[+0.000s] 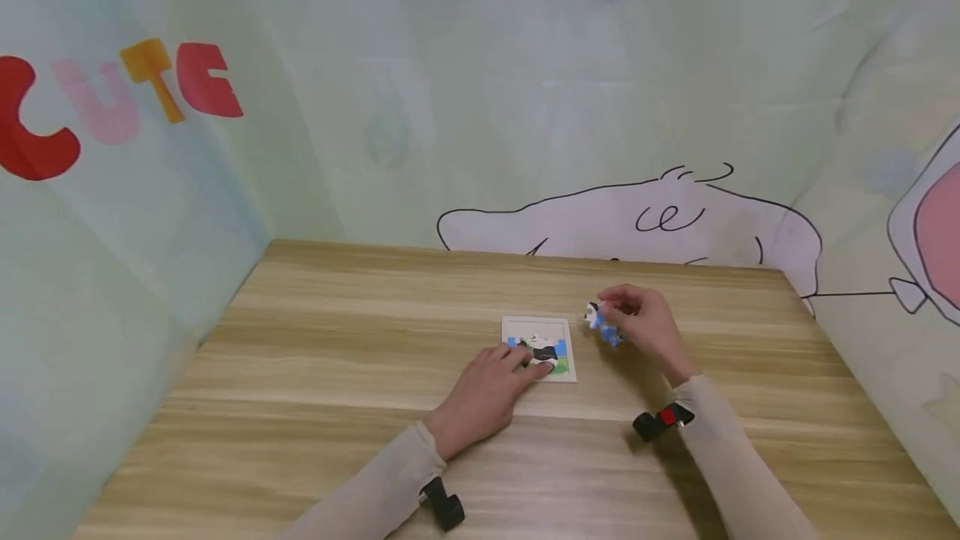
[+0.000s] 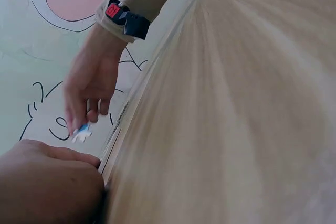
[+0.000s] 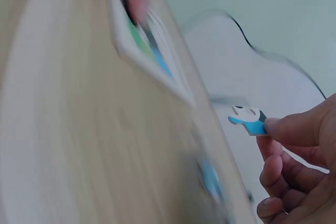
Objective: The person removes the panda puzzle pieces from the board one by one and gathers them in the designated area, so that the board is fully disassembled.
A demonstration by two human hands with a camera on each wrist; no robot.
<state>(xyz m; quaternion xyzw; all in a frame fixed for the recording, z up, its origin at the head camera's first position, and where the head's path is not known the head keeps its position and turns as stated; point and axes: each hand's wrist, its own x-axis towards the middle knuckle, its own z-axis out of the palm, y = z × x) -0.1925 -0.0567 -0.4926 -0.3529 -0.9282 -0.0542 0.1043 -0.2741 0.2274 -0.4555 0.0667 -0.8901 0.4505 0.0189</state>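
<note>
A small jigsaw puzzle board [image 1: 534, 322] with a white rim lies on the table, part of a black-and-white animal picture with blue and green filled in. My left hand [image 1: 487, 390] rests on its lower left part, fingertips touching the picture. To the right of the board, my right hand [image 1: 643, 327] pinches a blue, white and black puzzle piece [image 3: 251, 120] between thumb and fingers, raised above the table. Another blue puzzle piece [image 1: 612, 337] lies on the table beneath that hand, blurred in the right wrist view. My left fingertips are mostly hidden in the left wrist view.
The wood-grain table [image 1: 337, 348] ends at a printed cloth wall [image 1: 487, 107] close behind the board. Side walls rise at left and right. A black device is strapped on each wrist, over light sleeves [image 1: 375, 482].
</note>
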